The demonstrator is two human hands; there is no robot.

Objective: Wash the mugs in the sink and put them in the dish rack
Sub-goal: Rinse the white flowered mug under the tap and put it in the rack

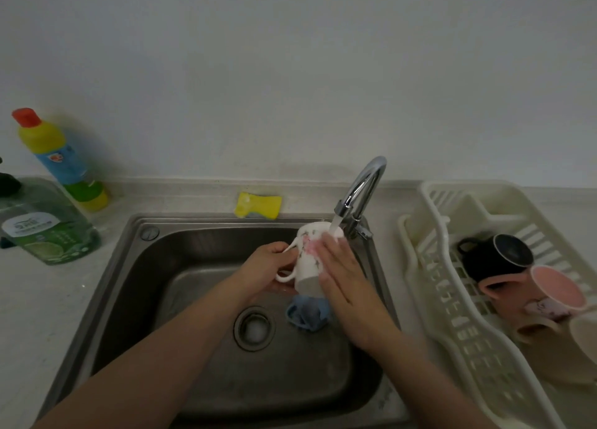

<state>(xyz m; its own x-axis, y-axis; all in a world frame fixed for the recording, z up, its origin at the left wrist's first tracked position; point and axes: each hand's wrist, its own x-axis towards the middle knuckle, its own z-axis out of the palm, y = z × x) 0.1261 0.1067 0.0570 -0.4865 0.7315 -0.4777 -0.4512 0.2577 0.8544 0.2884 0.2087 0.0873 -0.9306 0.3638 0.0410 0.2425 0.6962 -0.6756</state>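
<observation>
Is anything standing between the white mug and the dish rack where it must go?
The faucet rises just right of the mug, toward the rack, so the mug likely must pass in front of it. In the rack's near part lie other mugs; its far part looks free.

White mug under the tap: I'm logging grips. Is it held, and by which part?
The left hand grips the white mug by its handle; the right hand lies flat against its side, fingers straight.
</observation>
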